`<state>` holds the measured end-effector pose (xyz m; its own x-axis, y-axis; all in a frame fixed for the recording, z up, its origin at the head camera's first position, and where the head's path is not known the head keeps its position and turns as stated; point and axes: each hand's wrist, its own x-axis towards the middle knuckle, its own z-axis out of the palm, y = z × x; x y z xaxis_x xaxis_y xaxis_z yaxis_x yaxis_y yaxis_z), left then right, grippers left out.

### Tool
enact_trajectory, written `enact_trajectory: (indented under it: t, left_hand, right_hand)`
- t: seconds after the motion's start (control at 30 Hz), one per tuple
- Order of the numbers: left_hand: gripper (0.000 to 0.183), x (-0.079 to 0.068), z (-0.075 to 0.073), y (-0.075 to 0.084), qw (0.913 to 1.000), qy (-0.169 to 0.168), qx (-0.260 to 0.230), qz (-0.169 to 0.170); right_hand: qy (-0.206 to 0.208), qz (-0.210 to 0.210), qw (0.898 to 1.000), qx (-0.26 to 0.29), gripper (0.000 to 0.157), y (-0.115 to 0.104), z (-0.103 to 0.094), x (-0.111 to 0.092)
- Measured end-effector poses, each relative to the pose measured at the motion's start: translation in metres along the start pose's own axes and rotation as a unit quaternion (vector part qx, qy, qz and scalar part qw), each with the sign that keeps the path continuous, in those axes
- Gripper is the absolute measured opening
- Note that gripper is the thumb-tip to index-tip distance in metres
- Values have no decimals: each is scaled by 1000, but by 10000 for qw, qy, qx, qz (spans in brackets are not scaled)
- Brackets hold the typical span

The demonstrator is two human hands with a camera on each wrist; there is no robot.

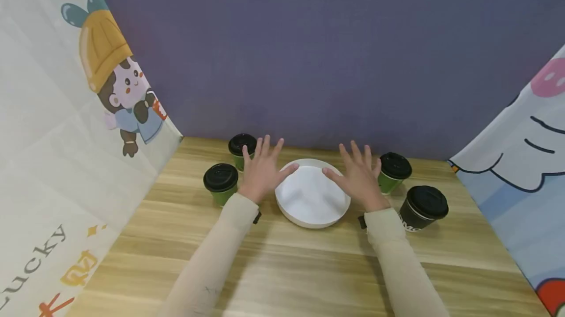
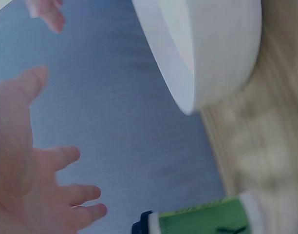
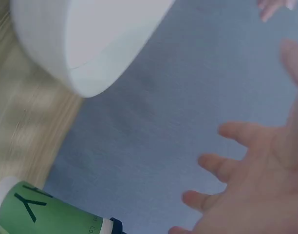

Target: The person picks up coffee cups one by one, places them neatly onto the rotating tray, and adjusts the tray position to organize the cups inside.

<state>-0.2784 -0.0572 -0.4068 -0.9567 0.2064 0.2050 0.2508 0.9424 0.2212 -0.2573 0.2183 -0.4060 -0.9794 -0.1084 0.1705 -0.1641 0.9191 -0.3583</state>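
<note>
A round white dish (image 1: 312, 194) with a low wall sits on the wooden table. My left hand (image 1: 263, 170) hovers over its left side with fingers spread, thumb toward the dish. On the other side my right hand (image 1: 359, 177) mirrors it, fingers apart and palm facing down and inward. Both hands hold nothing. In the left wrist view the left palm (image 2: 22, 161) faces the dish wall (image 2: 227, 48), with a gap between. The right wrist view shows the right palm (image 3: 266, 170) likewise apart from the dish (image 3: 46, 39).
Left of the dish stand two green cups with black lids, a nearer cup (image 1: 220, 184) and a farther cup (image 1: 242, 149). On the right are a green cup (image 1: 393, 172) and a black cup (image 1: 423, 207). A purple-grey backdrop (image 1: 318, 52) rises behind the table (image 1: 300, 268).
</note>
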Motion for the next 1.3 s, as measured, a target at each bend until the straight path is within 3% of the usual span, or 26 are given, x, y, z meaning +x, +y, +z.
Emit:
enact_trajectory:
  t: [0.2,0.3,0.47,0.67,0.83,1.1,1.3]
  left_hand:
    - [59,-17,10,-4,9935,926,-580,319]
    - [44,-22,14,-7,9878,1110,-931,566]
    - [30,-27,17,-10,9858,743,-1296,760]
    - [20,-27,22,-16,9893,501,-1096,823]
    - [22,-28,23,-22,9901,369,-998,910]
    - [32,-29,25,-33,9935,-257,-862,702]
    - [33,-31,24,-35,9920,-839,-831,451]
  right_hand:
    - [460,-204,9973,530,68,1,-4,-16]
    - [627,-252,9941,853,58,7,-13,-25]
    - [814,-150,9900,1144,52,19,-30,-38]
    - [1166,-115,9848,1282,51,33,-43,-45]
    - [1346,74,9817,1345,51,41,-48,-51]
    - [1609,363,9771,1347,48,55,-46,-53]
    - [1708,531,9759,1250,57,67,-34,-45]
